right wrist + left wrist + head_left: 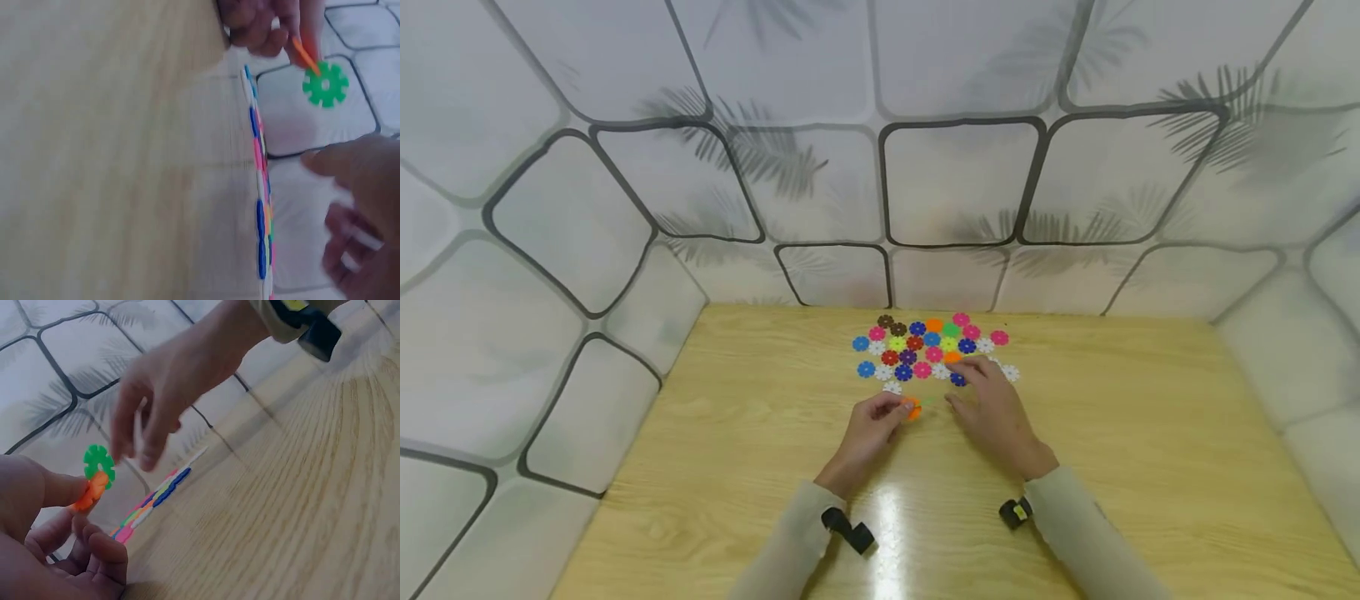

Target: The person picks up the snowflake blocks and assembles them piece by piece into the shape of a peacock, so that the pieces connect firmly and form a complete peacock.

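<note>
Between thumb and fingers, my left hand [867, 432] pinches an orange notched plastic disc [93, 491]. A green notched disc [325, 84] is slotted into the orange one at an angle and sticks out beyond the fingertips. My right hand [997, 415] is to the right of the joined pair, apart from it, with thumb and fingers spread. Its fingertips are over the near right part of the loose discs, close to an orange disc [952, 357]; whether they touch any disc cannot be told. In the wrist views nothing shows between the right fingers.
Several loose notched discs lie flat in rough rows, among them a pink one [999, 337], a light blue one [861, 343] and a white one [892, 388]. They lie near the back of the wooden table [730, 467]. A patterned wall covering [958, 183] rises behind and at both sides.
</note>
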Demonstrator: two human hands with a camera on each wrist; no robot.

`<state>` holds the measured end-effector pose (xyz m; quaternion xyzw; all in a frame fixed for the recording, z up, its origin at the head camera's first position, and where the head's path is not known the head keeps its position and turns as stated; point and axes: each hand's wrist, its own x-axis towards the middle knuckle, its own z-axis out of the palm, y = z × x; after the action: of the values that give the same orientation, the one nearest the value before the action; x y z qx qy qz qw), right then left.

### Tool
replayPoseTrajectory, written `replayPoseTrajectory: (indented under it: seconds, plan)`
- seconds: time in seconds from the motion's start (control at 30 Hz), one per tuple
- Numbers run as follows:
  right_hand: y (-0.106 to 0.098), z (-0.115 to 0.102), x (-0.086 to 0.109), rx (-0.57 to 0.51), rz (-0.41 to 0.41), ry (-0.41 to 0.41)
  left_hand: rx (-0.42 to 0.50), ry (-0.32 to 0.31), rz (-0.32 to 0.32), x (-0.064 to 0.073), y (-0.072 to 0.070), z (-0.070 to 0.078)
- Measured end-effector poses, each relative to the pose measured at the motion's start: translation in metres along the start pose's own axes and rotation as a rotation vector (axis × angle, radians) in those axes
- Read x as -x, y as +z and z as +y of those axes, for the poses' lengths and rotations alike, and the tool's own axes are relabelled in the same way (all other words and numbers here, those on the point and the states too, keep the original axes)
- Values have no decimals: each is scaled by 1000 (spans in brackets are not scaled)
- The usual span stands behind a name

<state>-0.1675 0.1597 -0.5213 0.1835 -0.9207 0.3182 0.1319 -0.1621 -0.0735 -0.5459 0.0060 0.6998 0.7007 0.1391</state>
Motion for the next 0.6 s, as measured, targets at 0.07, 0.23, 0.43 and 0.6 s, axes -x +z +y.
replayPoseTrajectory:
  seconds: [0.07,0.23,0.43,0.6]
  plan:
    - [-1,6,-5,57,-32,128,19,-5,4,0,1,1]
    - [3,20,-16,160,-117,287,45,-11,1,0,4,3]
    - [8,25,-23,162,-142,288,34,2,-13,1,6,5]
    - [7,26,-26,190,-213,256,25,-3,-7,1,5,3]
